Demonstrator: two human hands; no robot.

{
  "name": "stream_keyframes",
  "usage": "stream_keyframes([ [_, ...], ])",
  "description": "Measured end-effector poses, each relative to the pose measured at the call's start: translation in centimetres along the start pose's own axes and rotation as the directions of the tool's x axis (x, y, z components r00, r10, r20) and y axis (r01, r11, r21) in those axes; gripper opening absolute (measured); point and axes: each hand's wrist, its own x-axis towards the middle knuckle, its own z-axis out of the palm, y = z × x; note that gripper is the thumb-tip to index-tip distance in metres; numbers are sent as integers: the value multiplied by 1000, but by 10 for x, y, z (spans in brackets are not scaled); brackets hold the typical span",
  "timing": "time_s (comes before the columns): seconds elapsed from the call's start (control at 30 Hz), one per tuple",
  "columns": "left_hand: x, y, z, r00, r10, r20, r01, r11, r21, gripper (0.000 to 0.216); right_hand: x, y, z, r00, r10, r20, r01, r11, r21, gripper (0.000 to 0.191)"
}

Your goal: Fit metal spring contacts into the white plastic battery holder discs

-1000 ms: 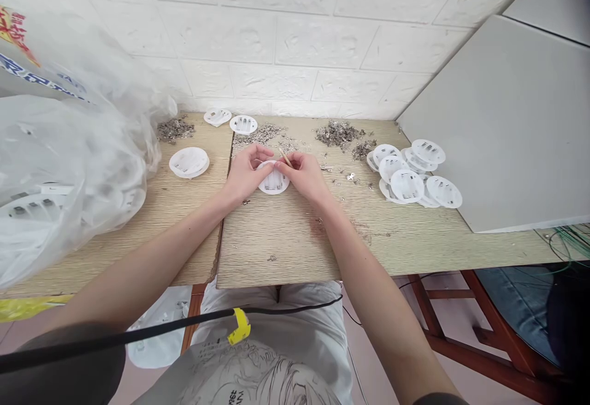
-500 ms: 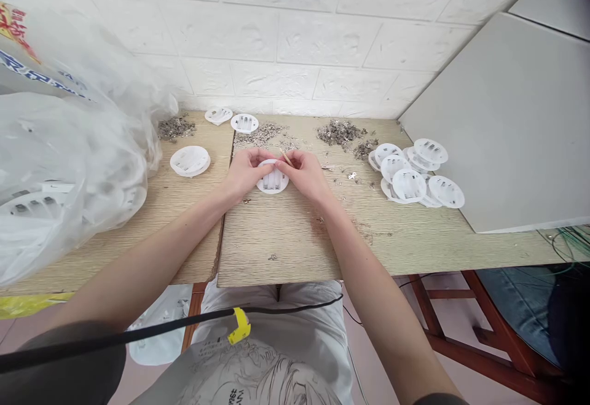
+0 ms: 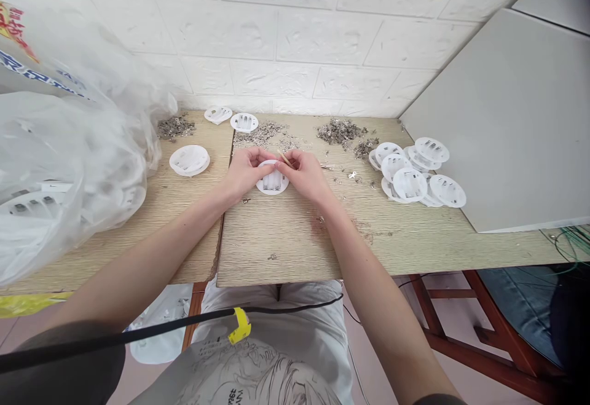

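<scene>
A round white plastic disc [image 3: 272,182] with battery slots lies on the wooden table [image 3: 286,239] in front of me. My left hand [image 3: 244,171] grips its left and upper rim with bent fingers. My right hand [image 3: 306,173] rests on the disc's right side, fingers pinched around a thin wooden stick [image 3: 284,158] whose tip points at the disc's top edge. Both hands touch the disc.
A pile of white discs [image 3: 417,177] lies to the right beside a grey box [image 3: 507,128]. More discs [image 3: 189,160] sit at left and at the back [image 3: 244,122]. Heaps of small metal pieces [image 3: 338,131] line the wall. A large plastic bag [image 3: 59,147] fills the left.
Almost nothing has changed; both hands stay on the disc with slight finger shifts, and the view has drifted a little.
</scene>
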Motion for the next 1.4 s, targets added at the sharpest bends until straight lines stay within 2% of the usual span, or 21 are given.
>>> stream_keyframes([
  [0.37, 0, 1, 1, 999, 35, 26, -35, 999, 22, 20, 3, 3, 1, 999, -49, 23, 51, 996, -69, 16],
  [0.7, -1, 3, 1, 1000, -17, 9, 16, 998, 69, 17, 4, 4, 3, 999, -54, -8, 52, 987, -150, 13],
  [0.93, 1, 2, 0, 998, -37, -51, 40, 997, 67, 14, 5, 7, 6, 992, -89, -85, 82, 993, -83, 10],
  [1.13, 1, 3, -1, 998, 3, -66, 1, 998, 55, 14, 4, 6, 5, 992, -98, -79, 96, 995, -22, 11],
  [1.4, 3, 2, -5, 995, 96, -39, -86, 976, 202, 10, 2, 4, 7, 990, -107, -97, 108, 994, 5, 9],
])
